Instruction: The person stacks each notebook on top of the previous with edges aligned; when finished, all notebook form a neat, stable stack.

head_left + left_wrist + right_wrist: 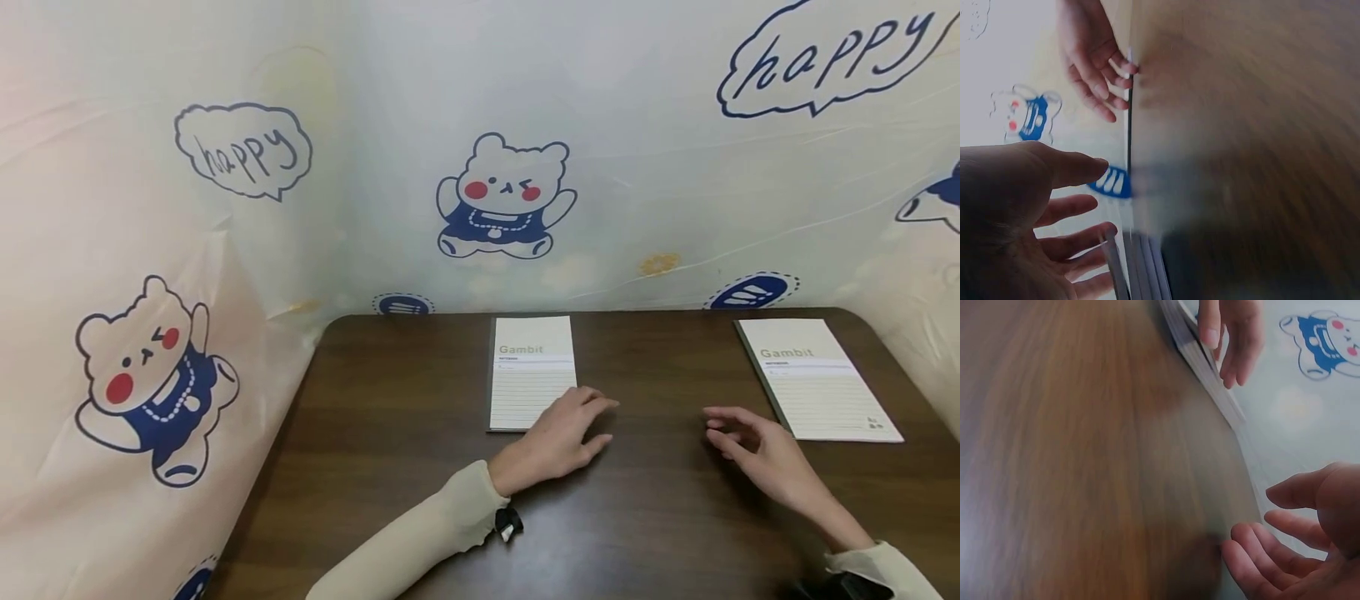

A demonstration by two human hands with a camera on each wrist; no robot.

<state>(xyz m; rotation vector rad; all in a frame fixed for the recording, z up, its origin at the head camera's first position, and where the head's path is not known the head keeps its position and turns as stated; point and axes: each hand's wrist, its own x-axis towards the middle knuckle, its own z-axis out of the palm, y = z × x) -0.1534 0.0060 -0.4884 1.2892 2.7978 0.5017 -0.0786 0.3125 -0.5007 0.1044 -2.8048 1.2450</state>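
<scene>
A pale notebook (532, 367) with "Gambit" on its cover lies at the middle back of the dark wooden table. My left hand (562, 433) reaches over its lower right corner, fingers loosely extended to the right and holding nothing. Layered white edges of notebooks (1147, 269) show beside the left fingers in the left wrist view, and again as a thin pile (1204, 369) under that hand in the right wrist view. To the right, a matching "Gambit" notebook (817, 379) lies on the table. Just left of it my right hand (772, 458) hovers, its relaxed fingers pointing left, with nothing in them.
The brown table (405, 400) has rounded back corners. Behind and beside it hangs a pale curtain (375, 167) printed with bears and "happy" bubbles. A black strap (508, 523) sits at the left cuff, and a dark device (855, 585) at the right wrist.
</scene>
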